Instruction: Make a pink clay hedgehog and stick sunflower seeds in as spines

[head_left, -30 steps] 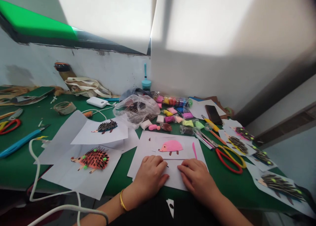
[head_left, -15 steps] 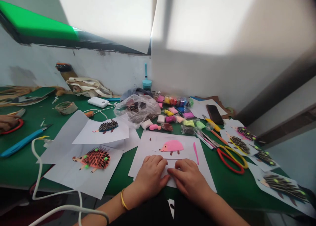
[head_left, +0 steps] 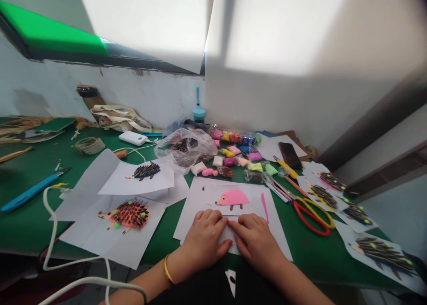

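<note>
A pink clay hedgehog (head_left: 234, 197) with a peach face and brown legs lies on a white sheet (head_left: 187, 211). Just below it, my left hand (head_left: 207, 238) and my right hand (head_left: 254, 236) rest low on the paper. Their index fingertips meet in the middle, the other fingers are curled together, and both thumbs point inward. Anything between the fingertips is too small or too hidden to make out. A thin pink clay strip (head_left: 264, 207) lies right of the hedgehog. Toward the upper left of the sheet sits a tiny brown bit (head_left: 203, 188).
Red-and-yellow scissors (head_left: 313, 216) lie to the right, near several finished hedgehog pictures (head_left: 383, 251). Bagged clay (head_left: 255, 156) and a plastic bag (head_left: 185, 149) are behind the sheet. At left are an orange hedgehog picture (head_left: 128, 216), a white cable (head_left: 48, 238) and a blue cutter (head_left: 31, 191).
My index fingertips have drawn together, and the dark speck seen between them is now hidden. At the far left, another person's hand with red-handled scissors has gone out of view.
</note>
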A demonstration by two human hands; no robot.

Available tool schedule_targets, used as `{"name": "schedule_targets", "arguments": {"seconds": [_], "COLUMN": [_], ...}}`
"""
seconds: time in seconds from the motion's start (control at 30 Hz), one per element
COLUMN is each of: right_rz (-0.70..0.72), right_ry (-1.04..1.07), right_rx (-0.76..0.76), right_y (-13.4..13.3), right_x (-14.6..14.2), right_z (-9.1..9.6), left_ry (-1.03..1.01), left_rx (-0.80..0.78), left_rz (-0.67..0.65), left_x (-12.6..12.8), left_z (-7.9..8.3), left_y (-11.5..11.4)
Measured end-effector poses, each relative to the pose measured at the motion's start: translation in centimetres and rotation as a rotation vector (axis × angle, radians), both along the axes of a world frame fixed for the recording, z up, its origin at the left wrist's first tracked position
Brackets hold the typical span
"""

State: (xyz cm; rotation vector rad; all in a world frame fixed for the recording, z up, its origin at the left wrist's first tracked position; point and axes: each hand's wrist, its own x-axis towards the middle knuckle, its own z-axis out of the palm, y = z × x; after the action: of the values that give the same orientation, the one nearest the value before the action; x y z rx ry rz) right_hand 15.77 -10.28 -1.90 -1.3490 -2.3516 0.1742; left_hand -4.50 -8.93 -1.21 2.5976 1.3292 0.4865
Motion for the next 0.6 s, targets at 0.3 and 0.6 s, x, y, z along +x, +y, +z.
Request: {"name": "schedule_targets", "arguments": {"seconds": [0.3, 0.6], "right_rz": [-0.043, -0.018], "right_ry": [-0.007, -0.027], "right_rx": [-0.004, 0.009], "right_y": [0.55, 0.82], "right_x": [-0.06, -0.89], "right_z": [-0.08, -0.21], "left_ry": [-0.065, -0.05], "left_rx": [-0.003, -0.001], "left_rz": [0.041, 0.1], "left_x": [-0.23, -0.11], "left_z": [0.0, -0.04], "left_y": [0.07, 0.0]}}
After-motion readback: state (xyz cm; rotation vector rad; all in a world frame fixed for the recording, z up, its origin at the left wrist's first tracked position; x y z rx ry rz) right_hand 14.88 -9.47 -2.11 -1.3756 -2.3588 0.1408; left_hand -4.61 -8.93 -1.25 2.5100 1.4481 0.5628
